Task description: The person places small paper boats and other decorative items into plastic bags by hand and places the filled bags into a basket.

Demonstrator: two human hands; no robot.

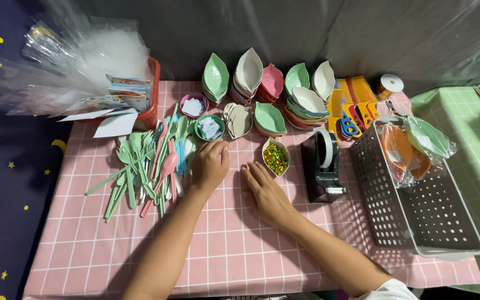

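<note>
1. The basket [418, 216] stood well right of the right hand [266, 191].
2. The spoons [145, 166] lay just left of the left hand [209, 164], whose fingers curled loosely, gripping nothing.
3. The right hand rested flat, fingers apart, beside the confetti dish [276, 157].

Two hands [209, 165], one basket [418, 194], one tape dispenser [323, 166]
</note>
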